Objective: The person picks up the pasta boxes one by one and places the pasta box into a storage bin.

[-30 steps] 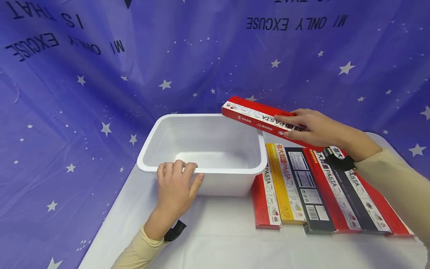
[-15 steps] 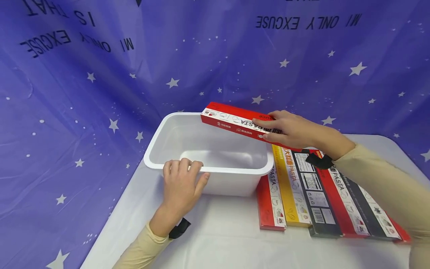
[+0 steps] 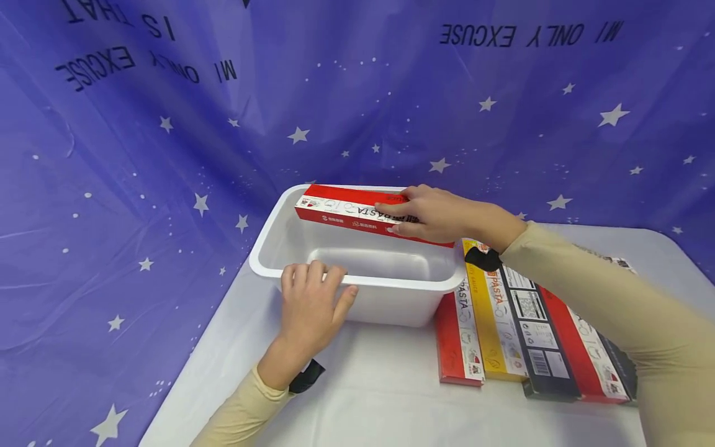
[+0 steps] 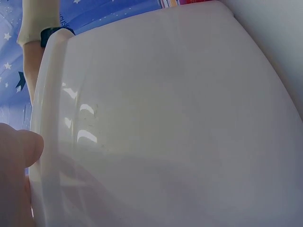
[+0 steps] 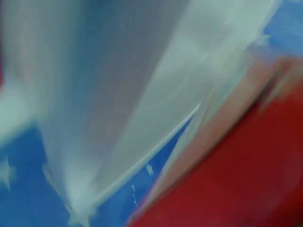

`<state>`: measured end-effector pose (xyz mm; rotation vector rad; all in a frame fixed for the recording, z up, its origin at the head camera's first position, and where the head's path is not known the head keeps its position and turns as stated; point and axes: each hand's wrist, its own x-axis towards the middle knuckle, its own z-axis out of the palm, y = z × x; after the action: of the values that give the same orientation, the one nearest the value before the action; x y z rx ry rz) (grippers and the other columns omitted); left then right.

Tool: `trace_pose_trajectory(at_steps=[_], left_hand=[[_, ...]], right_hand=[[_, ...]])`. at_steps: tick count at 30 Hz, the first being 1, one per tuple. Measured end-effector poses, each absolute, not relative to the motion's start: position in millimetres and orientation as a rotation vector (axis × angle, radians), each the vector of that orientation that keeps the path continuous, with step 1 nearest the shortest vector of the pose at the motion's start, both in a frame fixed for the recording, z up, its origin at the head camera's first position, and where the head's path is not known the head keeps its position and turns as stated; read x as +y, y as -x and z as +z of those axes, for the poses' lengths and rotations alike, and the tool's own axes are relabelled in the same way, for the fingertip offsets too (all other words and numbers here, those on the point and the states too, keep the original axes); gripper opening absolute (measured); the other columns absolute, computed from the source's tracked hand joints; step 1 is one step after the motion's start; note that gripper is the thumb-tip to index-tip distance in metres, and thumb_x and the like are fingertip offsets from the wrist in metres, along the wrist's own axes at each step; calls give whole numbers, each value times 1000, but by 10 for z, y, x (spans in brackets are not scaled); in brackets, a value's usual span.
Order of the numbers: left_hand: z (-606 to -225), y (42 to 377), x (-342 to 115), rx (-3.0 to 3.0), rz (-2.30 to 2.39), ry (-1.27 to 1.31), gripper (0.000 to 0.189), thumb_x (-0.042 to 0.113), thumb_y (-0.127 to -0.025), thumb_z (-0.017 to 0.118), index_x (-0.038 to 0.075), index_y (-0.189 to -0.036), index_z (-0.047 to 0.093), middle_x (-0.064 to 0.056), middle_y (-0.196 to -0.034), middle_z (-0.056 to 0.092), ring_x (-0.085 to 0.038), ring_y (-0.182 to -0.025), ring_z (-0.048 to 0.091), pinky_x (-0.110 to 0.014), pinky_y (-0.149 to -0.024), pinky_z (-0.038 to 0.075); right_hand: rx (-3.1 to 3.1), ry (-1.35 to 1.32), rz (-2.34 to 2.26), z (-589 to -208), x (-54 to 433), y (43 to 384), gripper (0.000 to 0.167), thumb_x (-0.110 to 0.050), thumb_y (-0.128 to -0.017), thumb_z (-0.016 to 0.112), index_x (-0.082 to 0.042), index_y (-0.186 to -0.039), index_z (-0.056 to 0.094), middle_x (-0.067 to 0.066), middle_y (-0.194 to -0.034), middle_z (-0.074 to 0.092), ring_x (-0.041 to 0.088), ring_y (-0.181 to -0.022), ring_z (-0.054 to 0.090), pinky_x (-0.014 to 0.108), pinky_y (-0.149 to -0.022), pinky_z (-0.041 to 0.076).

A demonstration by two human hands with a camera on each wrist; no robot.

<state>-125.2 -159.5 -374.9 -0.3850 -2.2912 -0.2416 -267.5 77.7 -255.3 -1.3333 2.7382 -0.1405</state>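
One red pasta box (image 3: 343, 211) pokes out past the right hand (image 3: 441, 214) that holds it, at the top of the white plastic tub (image 3: 385, 305); I see the left hand (image 3: 311, 307) gripping the tub's near rim (image 3: 402, 284).

Pale beige long sleeves (image 3: 592, 285), softly creased, close-fitting cuffs (image 3: 270, 385), a black wristband (image 3: 483, 258) beside each cuff
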Motion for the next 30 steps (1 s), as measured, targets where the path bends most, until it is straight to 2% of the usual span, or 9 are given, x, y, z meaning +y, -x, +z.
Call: trace_pose_trajectory(at_steps=[7, 11, 14, 17, 20, 26, 30], left_hand=[[-3757, 1269, -1606, -2261, -236, 397, 47, 50, -105, 39, 11, -95, 65, -11, -85, 58, -33, -81, 50, -51, -87, 37], [-3751, 1265, -1612, -2277, -241, 395, 43, 48, -103, 43, 11, -96, 64, -11, -86, 57, -33, -82, 50, -51, -87, 37], [-3749, 1260, -1608, -2298, -234, 388, 38, 45, -101, 46, 12, -95, 63, -10, -87, 57, -32, -83, 50, -50, -88, 37], [-3748, 1258, -1600, -2306, -228, 384, 34, 44, -98, 51, 12, -95, 63, -10, -88, 57, -32, -83, 51, -50, -89, 37], [-3742, 1255, -1589, -2318, -227, 379, 32, 43, -97, 54, 13, -95, 63, -10, -88, 57, -32, -84, 51, -51, -91, 37], [-3734, 1248, -1579, -2330, -228, 379, 29, 41, -95, 58, 12, -97, 64, -10, -89, 58, -31, -86, 51, -50, -91, 37], [-3740, 1240, -1592, -2325, -232, 375, 31, 42, -96, 56, 13, -99, 65, -9, -90, 58, -30, -86, 51, -50, -90, 36]], right_hand=[[2719, 1280, -65, -2494, 572, 2720, 56, -38, -100, 58, -33, -154, 43, 22, -137, 57, 35, -113, 55, 52, -98, 48], [2671, 1257, -34, -2459, 420, 2709, 55, -40, -100, 58, -37, -153, 43, 18, -144, 55, 34, -121, 55, 52, -104, 47], [2614, 1257, 9, -2463, 301, 2710, 55, -40, -100, 59, -36, -153, 44, 16, -142, 58, 31, -121, 56, 50, -107, 47], [2557, 1261, 68, -2486, 199, 2727, 54, -39, -100, 59, -33, -152, 46, 13, -132, 64, 27, -113, 57, 45, -105, 47], [2522, 1249, 117, -2519, 123, 2754, 54, -39, -100, 60, -32, -152, 47, 10, -130, 66, 25, -109, 56, 42, -102, 48], [2487, 1189, 151, -2601, 34, 2830, 55, -38, -99, 62, -31, -152, 47, 8, -136, 64, 25, -112, 57, 42, -101, 48], [2461, 1179, 134, -2655, -15, 2876, 55, -36, -98, 63, -30, -151, 48, 7, -136, 65, 26, -113, 57, 42, -102, 48]])
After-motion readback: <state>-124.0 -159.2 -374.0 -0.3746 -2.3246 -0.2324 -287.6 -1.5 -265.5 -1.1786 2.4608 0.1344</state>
